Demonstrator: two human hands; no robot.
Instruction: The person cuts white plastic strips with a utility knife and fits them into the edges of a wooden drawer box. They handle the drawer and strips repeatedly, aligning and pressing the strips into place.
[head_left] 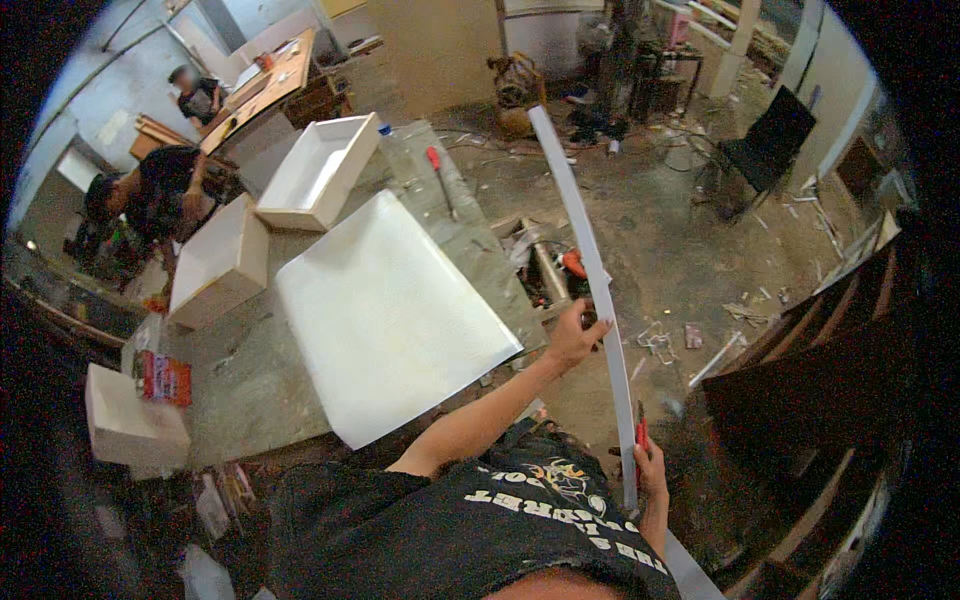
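A long, narrow white strip [575, 210] rises from beside my body toward the far side, bending slightly. My left hand [578, 338] is closed on the strip around its middle, thumb against its face. Lower down, my right hand [652, 470] is closed around a slim red-handled tool [641, 433] with a thin dark tip; its exact kind is too small to tell. That hand is close beside the strip's near end, and I cannot tell whether it also grips it. To the left, a large white panel [390, 320] lies flat on the worktable [250, 380].
Two white open boxes [325, 170] [220, 260] sit on the table, with a red-handled screwdriver [440, 180] on its far side. Another pale box [135, 420] stands near left. Dark wooden shelving [810, 370] is at right, a black chair [770, 140] beyond. Two people work at far left.
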